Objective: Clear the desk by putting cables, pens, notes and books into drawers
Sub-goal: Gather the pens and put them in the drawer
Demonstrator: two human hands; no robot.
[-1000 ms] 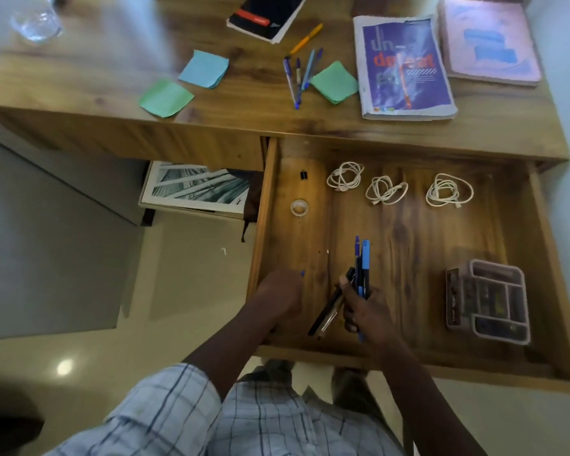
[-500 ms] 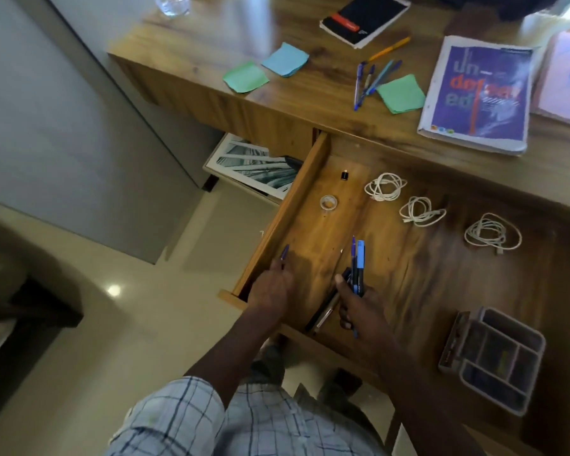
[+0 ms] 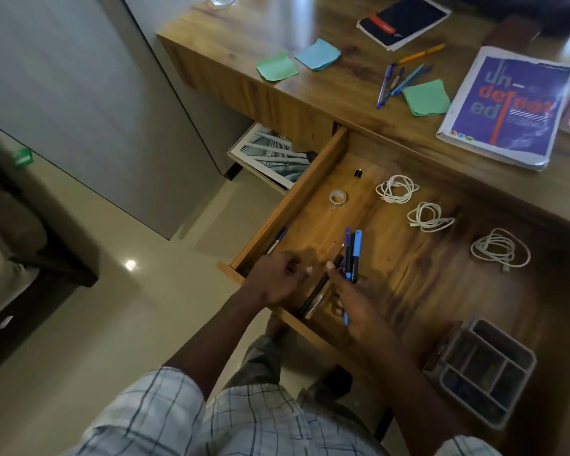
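The open wooden drawer (image 3: 296,205) holds three coiled white cables (image 3: 397,189) (image 3: 430,217) (image 3: 500,248). My right hand (image 3: 359,304) grips a bunch of pens (image 3: 352,255) over the drawer's front part; blue and dark ones point away from me, and two dark ones angle down to the left. My left hand (image 3: 277,279) hovers beside it with loosely curled fingers. A blue-capped pen (image 3: 277,240) lies along the drawer's left wall just beyond it. On the desk are several pens (image 3: 395,82), an orange pen (image 3: 421,53), sticky notes (image 3: 277,67) (image 3: 318,54) (image 3: 426,97), a purple book (image 3: 507,106) and a black notebook (image 3: 402,19).
In the drawer also sit a tape roll (image 3: 337,196), a small black adapter (image 3: 357,173) and a grey compartment tray (image 3: 480,370) at front right. A glass (image 3: 222,0) stands at the desk's far left corner. A framed picture (image 3: 273,156) leans under the desk.
My left hand has drawn back from the blue-capped pen, which now lies against the drawer's left wall. The right hand keeps its bunch of pens. The camera has swung left.
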